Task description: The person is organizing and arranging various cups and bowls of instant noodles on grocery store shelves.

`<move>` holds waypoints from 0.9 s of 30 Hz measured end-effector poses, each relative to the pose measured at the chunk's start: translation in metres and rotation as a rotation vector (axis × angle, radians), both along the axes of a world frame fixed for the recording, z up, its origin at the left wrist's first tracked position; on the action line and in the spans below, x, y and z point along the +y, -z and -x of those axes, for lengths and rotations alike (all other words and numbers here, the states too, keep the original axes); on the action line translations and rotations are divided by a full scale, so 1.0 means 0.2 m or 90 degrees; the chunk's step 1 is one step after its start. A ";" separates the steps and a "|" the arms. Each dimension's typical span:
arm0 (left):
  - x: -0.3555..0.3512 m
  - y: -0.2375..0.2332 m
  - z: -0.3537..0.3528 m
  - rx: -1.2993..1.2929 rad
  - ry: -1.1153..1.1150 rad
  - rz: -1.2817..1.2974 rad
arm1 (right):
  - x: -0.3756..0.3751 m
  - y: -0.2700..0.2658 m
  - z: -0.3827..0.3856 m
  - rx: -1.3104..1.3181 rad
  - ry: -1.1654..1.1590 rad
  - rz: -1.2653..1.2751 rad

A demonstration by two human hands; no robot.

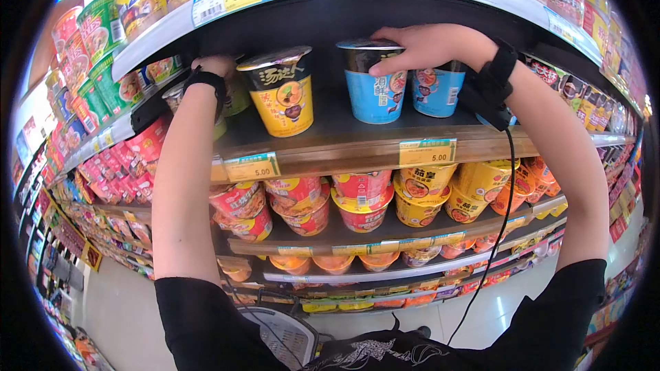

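Note:
On the upper shelf, my right hand [430, 47] rests at the top of a blue noodle cup [375, 93], its thumb and fingers spread apart over the black rim. A second blue cup [434, 89] stands just right of it. To the left, a yellow cup with a black top [283, 96] stands upright, touched by neither hand. My left hand [216, 65] reaches into the shelf at the left, beside a green cup [236, 93]; its fingers are mostly hidden behind the wrist.
The shelf edge [344, 154] carries price tags. Stacked red and yellow noodle bowls [361, 199] fill the shelf below. A priced shelf edge [495, 1] runs overhead. A grey basket [278, 333] is at the bottom, and a black cable hangs from the right wrist.

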State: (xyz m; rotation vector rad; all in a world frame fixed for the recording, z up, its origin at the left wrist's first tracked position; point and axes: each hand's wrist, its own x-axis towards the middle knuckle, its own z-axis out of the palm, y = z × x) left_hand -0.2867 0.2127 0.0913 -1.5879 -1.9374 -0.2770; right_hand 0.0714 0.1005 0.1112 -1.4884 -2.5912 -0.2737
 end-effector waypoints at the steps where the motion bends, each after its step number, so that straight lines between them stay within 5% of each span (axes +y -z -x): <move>1: 0.04 -0.02 0.04 0.023 -0.006 0.060 | 0.02 0.01 -0.01 0.019 -0.014 0.013; 3: 0.02 -0.06 0.03 0.069 -0.019 0.178 | 0.03 0.01 0.00 0.063 -0.010 0.018; 5: 0.03 -0.10 -0.04 -0.050 -0.135 0.271 | 0.04 0.00 0.02 0.100 -0.003 0.024; 12: 0.08 -0.04 0.02 -0.148 -0.067 0.086 | -0.07 -0.07 -0.03 0.075 -0.068 0.112; 20: 0.06 -0.05 0.12 -0.213 -0.028 0.031 | 0.02 -0.09 -0.34 0.039 0.071 0.145; 23: 0.09 -0.04 0.17 -0.255 0.109 0.042 | 0.00 -0.08 -0.37 0.127 0.049 0.196; 27: -0.06 -0.10 0.06 -0.204 0.124 0.134 | -0.07 -0.13 -0.39 0.111 -0.001 0.253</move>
